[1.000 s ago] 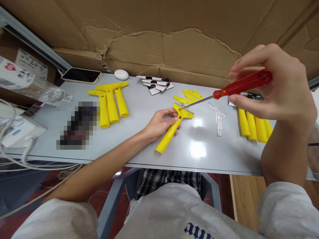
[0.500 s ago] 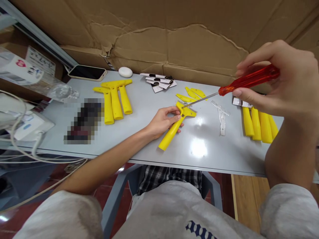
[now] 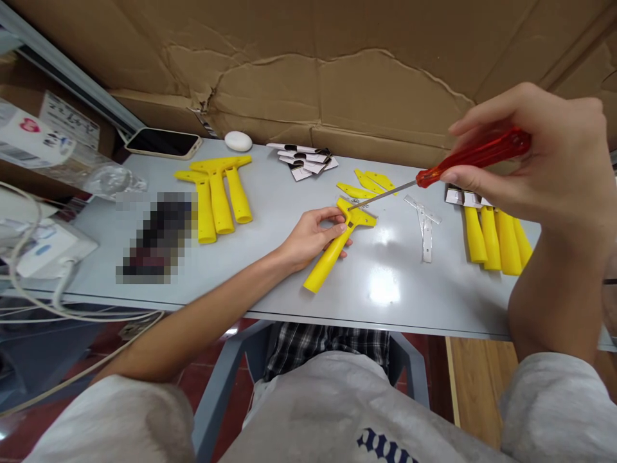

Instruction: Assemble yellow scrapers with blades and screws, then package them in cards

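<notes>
Reading across from the left, we note a phone [image 3: 164, 142] at the back of the table [image 3: 270, 193], a white oval object [image 3: 238, 141] near it, and three yellow handles [image 3: 222, 202] lying close together in front. Next along, some black-and-white cards [image 3: 306, 159] lie in an overlapping heap.

Our left hand [image 3: 311, 241] is closed on the yellow T-piece [image 3: 328, 258], thumb over its neck, other fingertips showing past the far side. The piece sits mid-table, tilted, head away from us. Loose yellow plates [image 3: 354, 191] lie just beyond.

Very little has changed over the last second: the screwdriver [image 3: 443, 170] has its tip on the same spot, the left part of that head. Only our right thumb seems slightly higher against the red handle. We take this to mean the work is staying at one point, with the left hand as steady support. Whether the tip sits in a screw is too small to tell.

Farther right: thin strips [image 3: 427, 241], crossed. Our right hand [image 3: 554, 148] has its fingers bent round the screwdriver, no wide gap. Partly behind the wrist, more yellow handles in a row [image 3: 508, 244].
</notes>
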The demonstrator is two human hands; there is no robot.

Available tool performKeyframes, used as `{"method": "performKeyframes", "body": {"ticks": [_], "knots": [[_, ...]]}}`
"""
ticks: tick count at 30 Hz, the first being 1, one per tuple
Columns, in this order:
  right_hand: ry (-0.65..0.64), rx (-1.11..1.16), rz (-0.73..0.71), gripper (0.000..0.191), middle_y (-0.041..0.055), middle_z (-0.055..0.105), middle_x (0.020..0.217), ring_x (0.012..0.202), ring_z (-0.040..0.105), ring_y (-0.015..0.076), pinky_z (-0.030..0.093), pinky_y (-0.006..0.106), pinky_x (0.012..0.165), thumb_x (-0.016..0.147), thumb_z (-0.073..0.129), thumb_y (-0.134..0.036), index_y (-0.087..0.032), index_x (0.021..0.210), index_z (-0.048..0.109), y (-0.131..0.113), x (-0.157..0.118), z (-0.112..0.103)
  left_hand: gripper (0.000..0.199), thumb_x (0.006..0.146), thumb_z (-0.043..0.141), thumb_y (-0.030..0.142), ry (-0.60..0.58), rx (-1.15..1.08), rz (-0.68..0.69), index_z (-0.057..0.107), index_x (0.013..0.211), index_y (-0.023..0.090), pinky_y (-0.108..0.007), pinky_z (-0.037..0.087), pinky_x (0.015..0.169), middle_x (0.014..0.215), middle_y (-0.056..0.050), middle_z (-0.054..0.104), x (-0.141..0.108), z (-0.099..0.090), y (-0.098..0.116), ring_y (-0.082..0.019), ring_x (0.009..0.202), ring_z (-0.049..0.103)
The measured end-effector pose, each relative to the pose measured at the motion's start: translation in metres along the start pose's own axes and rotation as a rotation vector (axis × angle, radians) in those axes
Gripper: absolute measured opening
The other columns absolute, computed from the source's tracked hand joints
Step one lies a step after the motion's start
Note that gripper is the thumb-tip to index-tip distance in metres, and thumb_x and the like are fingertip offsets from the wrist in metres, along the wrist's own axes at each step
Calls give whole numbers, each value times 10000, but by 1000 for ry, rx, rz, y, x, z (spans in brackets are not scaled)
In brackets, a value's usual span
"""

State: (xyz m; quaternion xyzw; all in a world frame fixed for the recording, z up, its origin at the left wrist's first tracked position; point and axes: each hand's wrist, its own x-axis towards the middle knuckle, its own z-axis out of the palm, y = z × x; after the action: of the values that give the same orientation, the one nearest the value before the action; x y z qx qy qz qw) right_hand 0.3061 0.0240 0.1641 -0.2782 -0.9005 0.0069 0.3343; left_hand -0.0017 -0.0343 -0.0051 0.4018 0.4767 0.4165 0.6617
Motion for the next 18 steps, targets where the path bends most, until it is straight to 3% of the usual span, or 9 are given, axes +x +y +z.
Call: {"method": "performKeyframes", "body": {"ticks": [4,6,10,18], "knots": [[-44,46,-20,431,30,817,1208,993,845,286,719,460,792,885,897,-360,-314,1271,711,-7,-1,-2,390,870,947,314,3,-1,-5,668,1095,159,-367,751,593,1221,-98,673,0,1,0,-245,820,842],[-64,83,-20,456,29,783,1304,1062,830,281,726,449,828,890,866,-304,-355,1313,703,-10,-2,-3,391,871,947,313,1,0,-8,668,1097,158,-365,750,592,1223,-99,674,0,1,1,-243,821,841],[-62,134,2,484,-17,811,1165,1018,851,232,761,366,821,906,895,-270,-373,1334,693,-9,-2,-2,384,870,941,296,1,-3,3,678,1110,151,-369,753,595,1256,-105,662,0,1,0,-245,828,843],[-17,-31,10,377,-25,840,990,848,856,225,702,358,697,940,916,-439,-293,1225,716,-5,-1,-1,405,872,947,318,-4,7,-2,671,1119,154,-372,756,607,1251,-109,670,0,0,0,-246,834,839]]}}
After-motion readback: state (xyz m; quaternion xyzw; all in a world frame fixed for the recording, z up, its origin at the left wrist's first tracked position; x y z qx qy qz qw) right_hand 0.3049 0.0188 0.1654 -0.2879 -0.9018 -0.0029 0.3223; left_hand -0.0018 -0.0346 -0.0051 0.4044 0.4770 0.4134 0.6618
